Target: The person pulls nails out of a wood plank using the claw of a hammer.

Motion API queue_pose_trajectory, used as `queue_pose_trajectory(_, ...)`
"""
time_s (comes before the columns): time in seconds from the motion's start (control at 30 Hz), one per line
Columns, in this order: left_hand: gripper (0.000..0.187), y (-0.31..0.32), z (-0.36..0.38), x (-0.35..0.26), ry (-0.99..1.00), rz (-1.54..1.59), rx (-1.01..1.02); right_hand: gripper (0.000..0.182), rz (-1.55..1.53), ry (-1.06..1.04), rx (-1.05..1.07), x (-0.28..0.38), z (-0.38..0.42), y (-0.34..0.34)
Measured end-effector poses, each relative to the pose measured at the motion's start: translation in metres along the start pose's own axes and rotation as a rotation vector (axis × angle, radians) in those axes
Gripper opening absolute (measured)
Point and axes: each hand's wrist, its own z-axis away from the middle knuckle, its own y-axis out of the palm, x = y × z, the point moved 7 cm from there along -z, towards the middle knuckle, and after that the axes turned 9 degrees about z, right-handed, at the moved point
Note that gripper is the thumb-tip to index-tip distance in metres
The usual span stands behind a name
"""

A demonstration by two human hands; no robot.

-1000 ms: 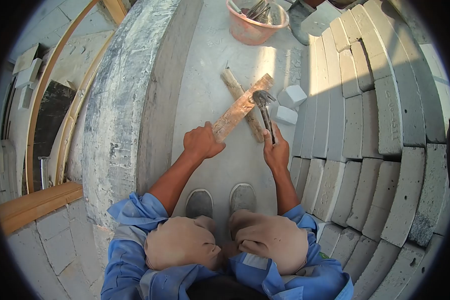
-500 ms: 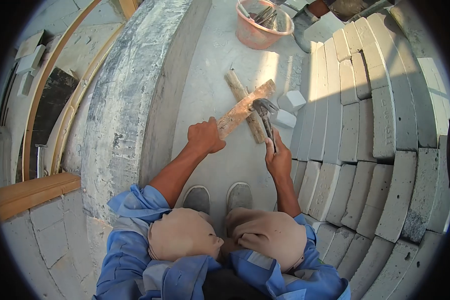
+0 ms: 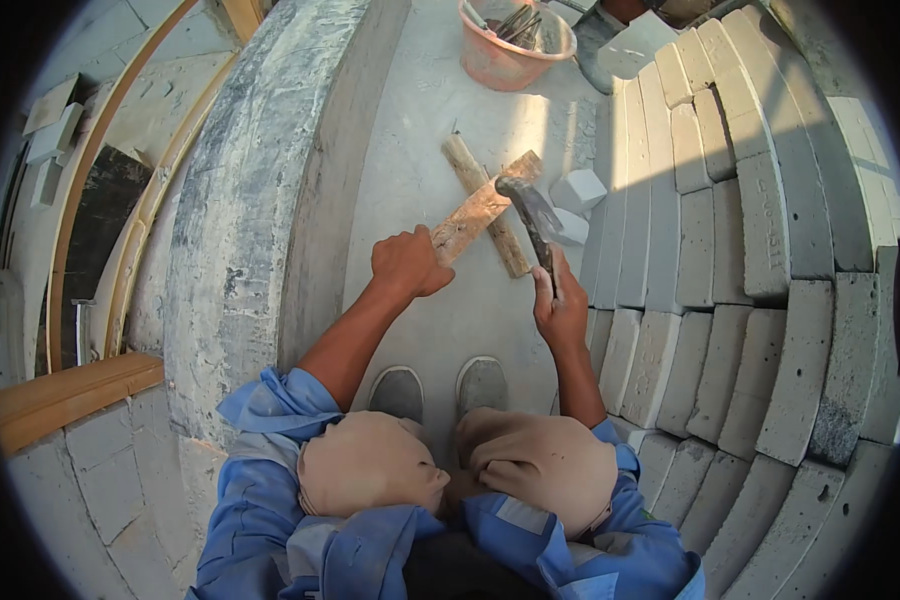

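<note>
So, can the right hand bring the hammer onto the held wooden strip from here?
Probably yes: the right hand holds the hammer with its head at the wooden strip, nothing between; the left hand grips lower down.

Person squats on concrete floor (image 3: pixel 420 130), shoes (image 3: pixel 440 388) near centre. Left hand (image 3: pixel 408 264) grips near end of wooden strip (image 3: pixel 482 208); strip lies crossed over second wooden piece (image 3: pixel 487 205) on floor. Right hand (image 3: pixel 560 308), to the right, holds hammer (image 3: pixel 532 215), head over the crossing. Two small blocks (image 3: pixel 575 205) just right of hammer. Stacked blocks (image 3: pixel 730 260) curve along right side. Curved concrete wall (image 3: pixel 240 220) on left. Bucket (image 3: pixel 510 45) farther ahead, tools in it.
</note>
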Motion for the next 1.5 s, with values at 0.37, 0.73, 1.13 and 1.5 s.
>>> queue_pose_trajectory(0.37, 0.053, -0.001, -0.001, -0.001, -0.035, -0.045, 0.011, 0.057, -0.711, -0.127, -0.647, 0.046, -0.025, -0.092)
queue_pose_trajectory(0.73, 0.065, 0.006, -0.002, 0.0, -0.013, -0.048, 0.021, 0.045, -0.084, 0.067, -0.061, 0.004, -0.012, -0.009)
queue_pose_trajectory(1.13, 0.063, 0.006, 0.003, -0.007, -0.01, -0.051, 0.025, 0.038, 0.345, 0.112, 0.304, -0.029, 0.017, 0.043)
queue_pose_trajectory(1.5, 0.053, 0.001, 0.003, -0.005, -0.001, -0.054, -0.013, 0.044, -0.134, -0.087, -0.299, -0.012, 0.016, -0.013)
